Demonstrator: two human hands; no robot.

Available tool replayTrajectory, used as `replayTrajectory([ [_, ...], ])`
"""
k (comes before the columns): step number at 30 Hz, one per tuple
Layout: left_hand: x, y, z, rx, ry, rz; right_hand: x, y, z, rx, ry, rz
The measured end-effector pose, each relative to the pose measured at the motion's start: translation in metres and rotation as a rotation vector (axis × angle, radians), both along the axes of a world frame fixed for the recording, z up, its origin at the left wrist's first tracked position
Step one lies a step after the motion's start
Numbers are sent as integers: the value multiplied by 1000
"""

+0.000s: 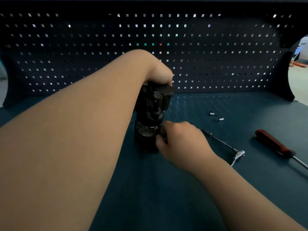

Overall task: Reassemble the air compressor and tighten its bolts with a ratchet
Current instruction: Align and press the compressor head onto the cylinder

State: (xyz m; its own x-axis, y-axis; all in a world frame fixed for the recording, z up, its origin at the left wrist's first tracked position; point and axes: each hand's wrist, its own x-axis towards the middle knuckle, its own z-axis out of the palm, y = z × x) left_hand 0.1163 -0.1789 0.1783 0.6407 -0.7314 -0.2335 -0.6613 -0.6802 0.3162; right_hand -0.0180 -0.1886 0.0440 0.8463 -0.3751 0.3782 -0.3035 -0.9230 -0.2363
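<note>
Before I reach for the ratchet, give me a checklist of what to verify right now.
1. Compressor stands upright on the bench: ok.
2. Left hand grips its top: ok.
3. Right hand free for the tool: not ok, its fingers are curled at the compressor's lower side.
4. Ratchet lies untouched to the right of that hand: ok.
5. Bolts seated: cannot tell, none visible.
6. Socket fitted on the ratchet: cannot tell; two sockets lie loose behind it.
</note>
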Motion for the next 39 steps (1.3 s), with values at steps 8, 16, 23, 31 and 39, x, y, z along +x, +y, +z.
replayTrajectory([
  [8, 2, 3, -11, -96, -95, -54, 8, 20, 0, -103, 14, 5],
  [16, 5, 4, -10, -48, -161, -86, 2, 7, -5, -157, -79, 19],
  [23, 5, -1, -8, -55, -112, -64, 4, 3, -9, -17, -133, -16],
  [31, 10, -5, -12, -44, -74, 10, 16, 13, -18, 397, -200, 133],
  [39, -1, 0, 6, 88, 2, 68, 12, 1, -29, 639, -389, 20],
])
